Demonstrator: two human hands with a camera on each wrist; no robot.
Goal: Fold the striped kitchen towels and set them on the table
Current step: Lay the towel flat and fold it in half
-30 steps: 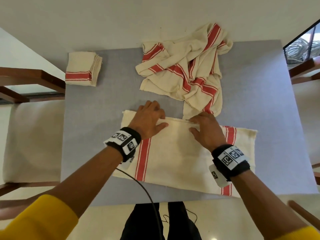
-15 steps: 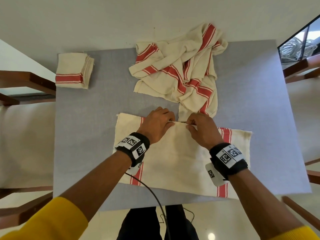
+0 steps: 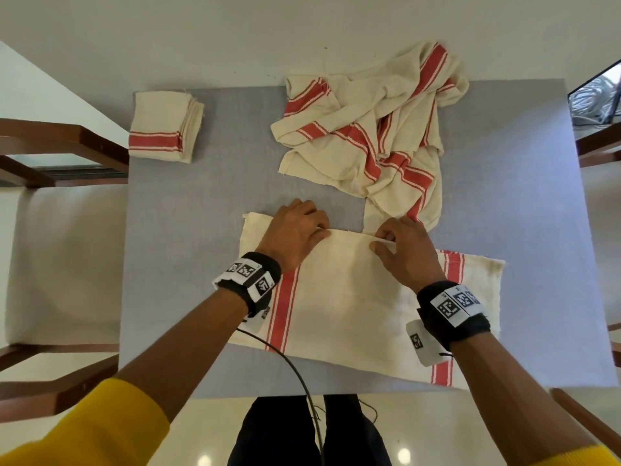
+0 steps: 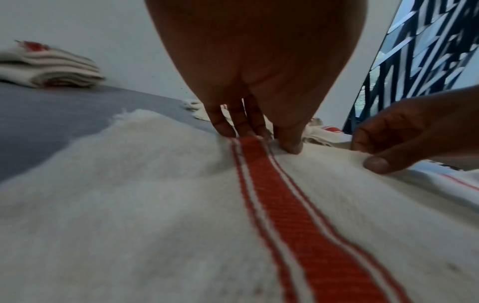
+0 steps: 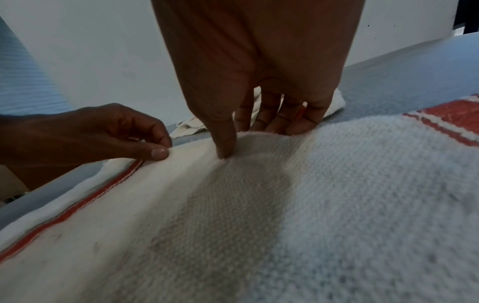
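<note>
Here, both hands, left hand and right hand, pinch the soft, light, limp towel by its far edge on the counter.

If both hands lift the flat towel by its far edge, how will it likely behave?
The flat towel will probably sag and drape, since the unfolded pile behind it lies in soft creases. It looks light: the edge puckers under the right hand. The coarse weave should not slip from the grip of the left hand.
</note>
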